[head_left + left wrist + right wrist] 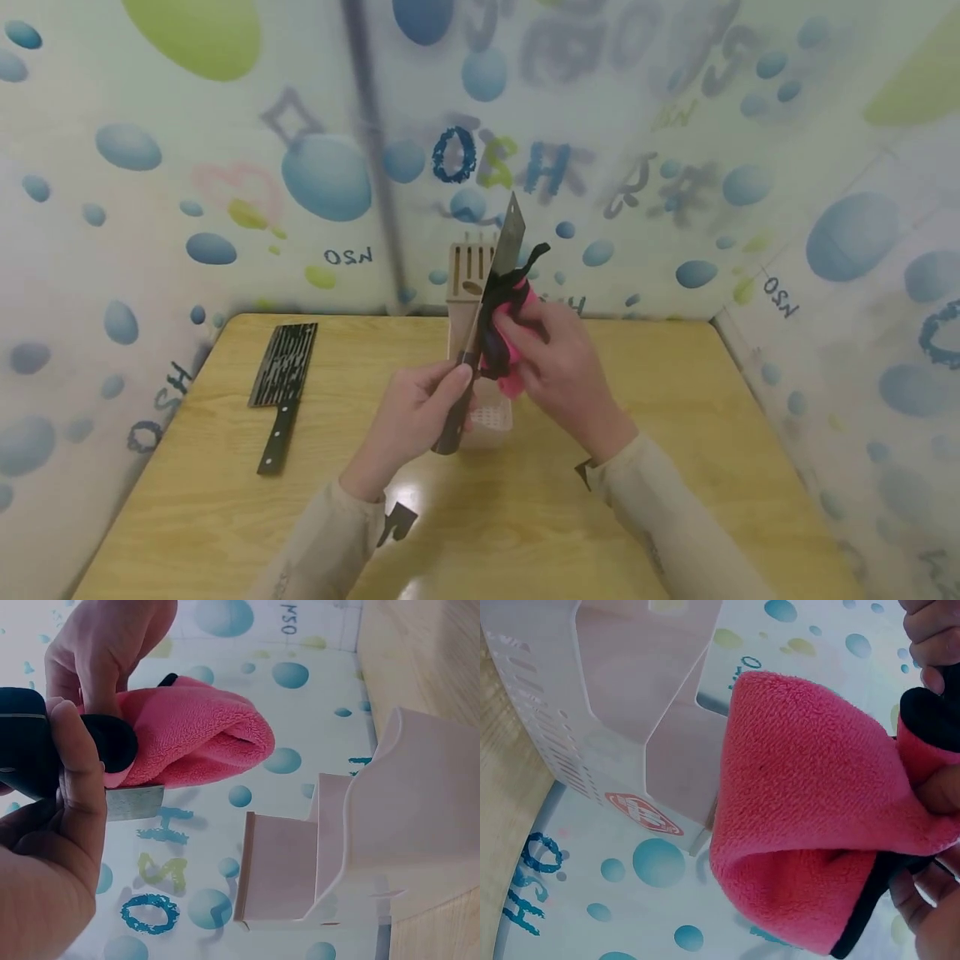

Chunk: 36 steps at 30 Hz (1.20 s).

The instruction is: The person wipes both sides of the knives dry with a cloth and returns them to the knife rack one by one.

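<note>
My left hand grips the dark handle of a kitchen knife, whose blade points up and away over the table. In my right hand is a pink cloth with black edging, pinched between thumb and fingers and folded around the middle of the blade. The cloth hides part of the blade; its pointed end shows above. Seen from the right wrist, the fluffy cloth hangs in a loose fold below the fingers.
Behind the hands stands a pale pink plastic knife holder with a slotted top. A cleaver with a black riveted handle lies at the left of the wooden table. Patterned walls surround the table's back and sides.
</note>
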Each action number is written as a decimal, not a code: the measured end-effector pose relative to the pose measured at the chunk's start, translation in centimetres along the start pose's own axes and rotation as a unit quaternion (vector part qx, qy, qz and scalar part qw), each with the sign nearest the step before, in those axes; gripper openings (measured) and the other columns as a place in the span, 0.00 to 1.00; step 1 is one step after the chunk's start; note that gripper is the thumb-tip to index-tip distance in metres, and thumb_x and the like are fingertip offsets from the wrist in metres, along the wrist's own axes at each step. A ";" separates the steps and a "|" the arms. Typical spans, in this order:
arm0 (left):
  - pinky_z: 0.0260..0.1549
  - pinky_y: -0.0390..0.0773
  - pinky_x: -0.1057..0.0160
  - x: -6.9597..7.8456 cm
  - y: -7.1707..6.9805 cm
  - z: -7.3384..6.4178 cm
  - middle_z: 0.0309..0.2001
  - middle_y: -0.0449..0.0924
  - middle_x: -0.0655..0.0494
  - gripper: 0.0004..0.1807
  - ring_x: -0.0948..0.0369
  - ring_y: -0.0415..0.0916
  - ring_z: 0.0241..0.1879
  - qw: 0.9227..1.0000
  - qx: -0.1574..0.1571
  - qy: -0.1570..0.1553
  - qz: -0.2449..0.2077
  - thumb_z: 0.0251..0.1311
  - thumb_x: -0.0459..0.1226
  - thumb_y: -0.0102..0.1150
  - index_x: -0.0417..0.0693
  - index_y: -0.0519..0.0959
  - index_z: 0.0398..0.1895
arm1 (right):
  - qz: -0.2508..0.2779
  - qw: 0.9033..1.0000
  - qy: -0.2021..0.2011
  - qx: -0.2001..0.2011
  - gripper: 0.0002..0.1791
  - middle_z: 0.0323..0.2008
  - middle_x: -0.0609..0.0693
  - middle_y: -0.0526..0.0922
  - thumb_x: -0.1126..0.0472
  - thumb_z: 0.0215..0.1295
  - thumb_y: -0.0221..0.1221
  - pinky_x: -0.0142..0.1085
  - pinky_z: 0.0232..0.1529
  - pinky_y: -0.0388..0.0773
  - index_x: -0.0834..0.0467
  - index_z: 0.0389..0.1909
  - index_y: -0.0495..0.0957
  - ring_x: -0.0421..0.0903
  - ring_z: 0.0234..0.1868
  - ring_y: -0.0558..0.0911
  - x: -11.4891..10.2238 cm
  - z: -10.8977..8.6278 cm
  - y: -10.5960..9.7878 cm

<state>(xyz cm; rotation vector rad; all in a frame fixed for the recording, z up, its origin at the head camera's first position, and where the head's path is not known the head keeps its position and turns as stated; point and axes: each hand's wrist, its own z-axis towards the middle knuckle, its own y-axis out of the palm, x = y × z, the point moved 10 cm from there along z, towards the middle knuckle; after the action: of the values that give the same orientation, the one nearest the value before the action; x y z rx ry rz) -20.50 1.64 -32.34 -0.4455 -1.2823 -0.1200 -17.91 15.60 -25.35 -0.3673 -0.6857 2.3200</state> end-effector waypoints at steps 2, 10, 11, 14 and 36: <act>0.21 0.80 0.61 0.0 0.0 0.0 0.20 0.81 0.51 0.18 0.60 0.79 0.19 1.000 0.005 0.000 0.002 0.78 0.37 0.51 0.35 0.82 0.30 | -0.003 1.000 0.005 -0.002 0.19 0.43 0.63 0.81 0.74 0.62 0.62 0.50 0.47 0.79 0.64 0.54 0.85 0.59 0.44 0.79 0.2 0.1 0.1; 0.18 0.79 0.60 0.2 0.2 0.0 0.19 0.80 0.53 0.18 0.61 0.79 0.18 1.000 0.011 0.009 0.013 0.78 0.37 0.52 0.39 0.81 0.28 | 0.007 1.000 0.022 0.005 0.19 0.43 0.63 0.80 0.74 0.62 0.62 0.50 0.48 0.78 0.64 0.55 0.85 0.59 0.44 0.78 0.7 0.2 -0.1; 0.19 0.79 0.60 0.2 0.2 0.0 0.19 0.80 0.53 0.18 0.61 0.79 0.18 1.000 0.011 0.010 0.013 0.78 0.37 0.51 0.39 0.81 0.28 | 0.011 1.000 0.018 0.006 0.19 0.42 0.63 0.80 0.73 0.63 0.62 0.49 0.47 0.78 0.64 0.55 0.85 0.59 0.43 0.78 0.5 0.2 -0.1; 0.19 0.79 0.60 0.2 0.3 0.1 0.19 0.80 0.53 0.18 0.61 0.79 0.18 1.000 0.011 0.010 0.014 0.78 0.37 0.51 0.38 0.81 0.29 | 0.013 1.000 0.005 0.012 0.17 0.41 0.62 0.81 0.73 0.64 0.62 0.49 0.45 0.78 0.64 0.54 0.85 0.58 0.42 0.78 0.1 0.1 -0.3; 0.18 0.78 0.61 1.1 -0.1 -0.7 0.20 0.81 0.52 0.15 0.64 0.79 0.18 0.998 0.012 0.040 0.041 0.76 0.36 0.56 0.39 0.81 0.28 | -0.003 1.000 0.026 -0.003 0.22 0.43 0.65 0.81 0.75 0.58 0.60 0.51 0.47 0.80 0.64 0.54 0.85 0.61 0.43 0.79 1.7 -0.6 0.0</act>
<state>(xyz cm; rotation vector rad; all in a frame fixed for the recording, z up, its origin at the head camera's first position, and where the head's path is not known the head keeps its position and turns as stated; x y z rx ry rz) -19.56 1.49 -31.42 -0.4680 -1.1837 -0.0527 -18.94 16.96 -25.98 -0.4262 -0.6664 2.2950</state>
